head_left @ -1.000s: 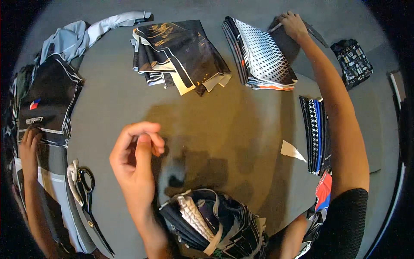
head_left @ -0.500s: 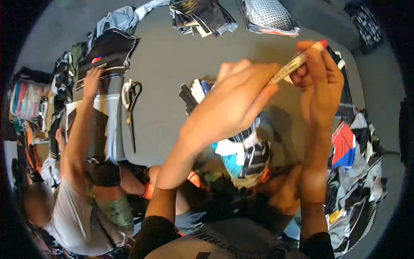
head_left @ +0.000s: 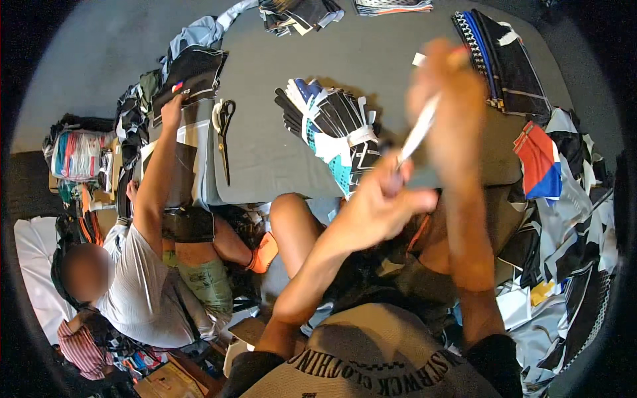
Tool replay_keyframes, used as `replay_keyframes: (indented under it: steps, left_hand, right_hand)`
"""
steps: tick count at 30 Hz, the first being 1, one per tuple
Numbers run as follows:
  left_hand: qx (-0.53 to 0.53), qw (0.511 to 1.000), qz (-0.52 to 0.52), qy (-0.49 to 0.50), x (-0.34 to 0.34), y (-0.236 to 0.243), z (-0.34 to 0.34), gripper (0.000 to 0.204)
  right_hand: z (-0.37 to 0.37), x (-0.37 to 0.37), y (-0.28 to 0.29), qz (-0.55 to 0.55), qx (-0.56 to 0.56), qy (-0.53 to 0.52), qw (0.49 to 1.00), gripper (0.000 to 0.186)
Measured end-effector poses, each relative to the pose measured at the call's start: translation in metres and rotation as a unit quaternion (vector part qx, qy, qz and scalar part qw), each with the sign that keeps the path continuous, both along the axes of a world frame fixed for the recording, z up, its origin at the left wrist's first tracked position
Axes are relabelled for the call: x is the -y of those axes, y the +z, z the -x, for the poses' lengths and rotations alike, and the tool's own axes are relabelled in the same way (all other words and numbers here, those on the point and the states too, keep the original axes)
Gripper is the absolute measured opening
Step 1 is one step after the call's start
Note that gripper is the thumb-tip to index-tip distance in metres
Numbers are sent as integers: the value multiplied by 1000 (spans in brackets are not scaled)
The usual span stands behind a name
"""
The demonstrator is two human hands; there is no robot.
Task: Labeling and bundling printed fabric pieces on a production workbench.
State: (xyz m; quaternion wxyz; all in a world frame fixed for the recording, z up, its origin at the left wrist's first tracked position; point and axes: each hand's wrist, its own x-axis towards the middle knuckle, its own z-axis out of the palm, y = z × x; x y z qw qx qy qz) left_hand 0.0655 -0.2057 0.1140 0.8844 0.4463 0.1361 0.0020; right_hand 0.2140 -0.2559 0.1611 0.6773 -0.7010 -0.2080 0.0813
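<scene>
Blurred by motion, my right hand [head_left: 451, 99] is raised over the table's right part, closed round a slim pale marker [head_left: 419, 129] with a red end. The marker slants down towards my left hand [head_left: 378, 209]. At its lower end my left fingers close on a small dark piece, perhaps a cap; whether it is joined to the marker I cannot tell. My left thumb sticks out to the right. Just beyond my left hand lies a bundle of rolled fabrics [head_left: 332, 116], black, blue and teal, tied round with a white strip.
Scissors [head_left: 225, 142] lie on the grey table [head_left: 259, 156] at left. A person [head_left: 142, 278] there rests a hand on dark folded fabric [head_left: 192, 73]. Folded cloths [head_left: 507, 63] are stacked at far right, above a heap of fabric scraps [head_left: 564, 225]. More folded pieces [head_left: 302, 14] lie along the far edge.
My left hand has dropped nearer to me, uncovering the fabric bundle. My right hand has moved left, still holding the marker, which now points more steeply. The whole view has shifted.
</scene>
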Motion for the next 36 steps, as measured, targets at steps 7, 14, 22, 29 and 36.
replay_keyframes:
  steps: [7,14,22,29,36]
  left_hand:
    - [8,932,-287,223,-4,-13,14,24]
    - [-51,693,-653,303,-80,-78,-22,49]
    - [-40,884,-352,305,-108,-116,63,46]
    - [-43,906,-315,279,-107,-106,67,46]
    - [-16,858,-422,292,-111,-94,83,41]
  right_hand:
    - [-120,54,-21,-433,-133,225,863,33]
    - [-53,-24,-129,-391,-391,291,781,44]
    - [23,-74,-100,-328,-336,199,860,44]
    - [12,-79,-124,-464,-377,449,664,42]
    - [41,-86,-114,-390,-320,413,759,36]
